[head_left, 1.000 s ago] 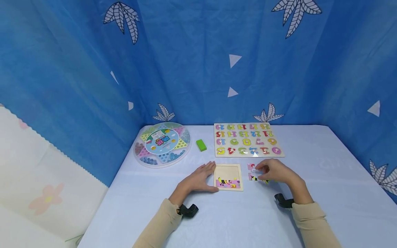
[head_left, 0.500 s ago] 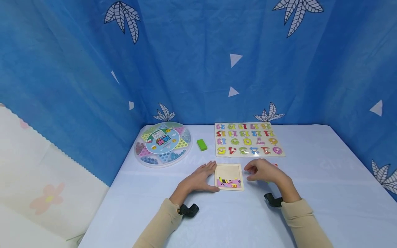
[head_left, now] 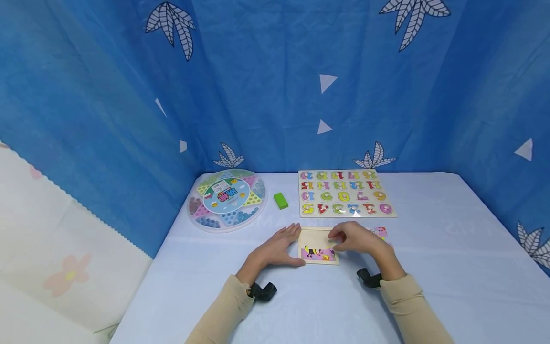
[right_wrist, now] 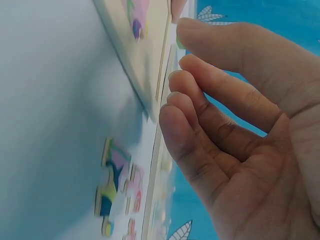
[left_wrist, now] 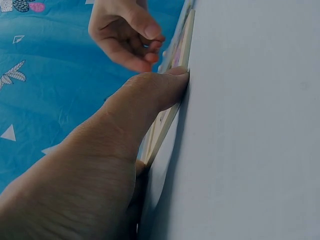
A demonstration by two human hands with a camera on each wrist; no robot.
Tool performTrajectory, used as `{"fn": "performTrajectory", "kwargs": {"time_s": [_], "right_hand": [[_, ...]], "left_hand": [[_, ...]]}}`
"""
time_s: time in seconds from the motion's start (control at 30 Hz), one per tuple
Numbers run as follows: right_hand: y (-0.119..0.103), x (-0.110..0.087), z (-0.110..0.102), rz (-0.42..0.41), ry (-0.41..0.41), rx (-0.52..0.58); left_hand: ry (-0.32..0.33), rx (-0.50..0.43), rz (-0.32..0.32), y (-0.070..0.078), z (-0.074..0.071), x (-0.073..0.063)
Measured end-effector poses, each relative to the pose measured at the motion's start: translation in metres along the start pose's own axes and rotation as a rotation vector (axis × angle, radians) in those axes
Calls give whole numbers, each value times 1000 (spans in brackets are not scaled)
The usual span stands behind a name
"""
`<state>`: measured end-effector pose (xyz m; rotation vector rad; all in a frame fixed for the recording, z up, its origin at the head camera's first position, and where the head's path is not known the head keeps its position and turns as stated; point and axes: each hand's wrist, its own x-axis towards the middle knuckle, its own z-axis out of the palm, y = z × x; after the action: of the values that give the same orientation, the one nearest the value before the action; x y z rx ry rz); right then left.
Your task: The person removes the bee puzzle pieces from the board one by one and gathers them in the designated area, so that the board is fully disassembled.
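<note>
A small square wooden puzzle board (head_left: 313, 235) lies on the table, with a bee picture on pink pieces (head_left: 315, 254) along its near side. My left hand (head_left: 277, 248) holds the board by its left side, its thumb at the near corner (left_wrist: 175, 82) and fingers at the far one. Above the board's right side hovers my right hand (head_left: 358, 239), fingers loosely bent. Nothing shows between its thumb and index finger in the right wrist view. Loose jigsaw pieces (right_wrist: 112, 175) lie right of the board, partly hidden by that hand in the head view.
Behind the puzzle board lies a large number board (head_left: 343, 193). A green block (head_left: 280, 200) sits to its left, then a round clear game case (head_left: 227, 210) with coloured beads. Blue curtain (head_left: 275, 86) hangs behind the table (head_left: 318, 306).
My right hand has moved left, from the loose pieces to over the board's right side, with its fingertips over the board. The left hand keeps its place at the board.
</note>
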<state>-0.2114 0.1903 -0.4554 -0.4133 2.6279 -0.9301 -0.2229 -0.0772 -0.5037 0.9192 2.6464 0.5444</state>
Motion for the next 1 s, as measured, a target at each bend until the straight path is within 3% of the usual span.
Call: {"fn": "performTrajectory", "kwargs": {"time_s": [0.3, 1.0], "right_hand": [[-11, 2, 6, -63, -14, -27], [-33, 15, 28, -37, -49, -64]], "left_hand": [[-1, -9, 11, 0, 0, 0], [6, 8, 20, -2, 1, 0]]}}
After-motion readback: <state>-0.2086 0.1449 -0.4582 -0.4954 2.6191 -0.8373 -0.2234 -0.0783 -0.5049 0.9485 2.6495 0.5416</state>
